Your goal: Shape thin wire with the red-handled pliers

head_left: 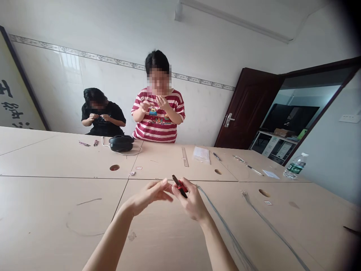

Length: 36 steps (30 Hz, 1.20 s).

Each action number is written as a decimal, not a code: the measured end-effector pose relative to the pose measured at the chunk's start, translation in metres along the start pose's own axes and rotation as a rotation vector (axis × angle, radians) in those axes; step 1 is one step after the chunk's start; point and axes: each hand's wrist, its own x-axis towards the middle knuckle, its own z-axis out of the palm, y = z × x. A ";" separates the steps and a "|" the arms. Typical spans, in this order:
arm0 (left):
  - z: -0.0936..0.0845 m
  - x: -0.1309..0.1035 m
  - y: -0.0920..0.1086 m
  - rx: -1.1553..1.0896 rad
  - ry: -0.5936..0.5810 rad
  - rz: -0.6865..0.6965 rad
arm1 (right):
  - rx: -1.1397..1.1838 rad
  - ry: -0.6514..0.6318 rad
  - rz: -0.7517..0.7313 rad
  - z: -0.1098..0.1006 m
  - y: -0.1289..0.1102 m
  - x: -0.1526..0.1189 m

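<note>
And there's the red-and-black tool (179,185), clasped in the right hand (193,201) above the table (158,241)! Just left of that grip, the left hand (149,196), fingers extended; whether they pinch anything, I can't tell. Right of the grip, grey strands (233,240); beyond it, a ruler (185,157).
</note>
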 end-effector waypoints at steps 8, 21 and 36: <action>-0.016 -0.011 -0.011 -0.088 -0.422 -0.206 | 0.015 0.032 0.034 0.004 0.002 0.001; -0.009 -0.006 0.028 -0.919 0.403 0.284 | 0.107 -0.016 -0.038 0.030 -0.009 -0.006; 0.007 -0.012 0.008 0.306 0.081 0.017 | 0.043 -0.008 -0.115 0.018 -0.016 -0.009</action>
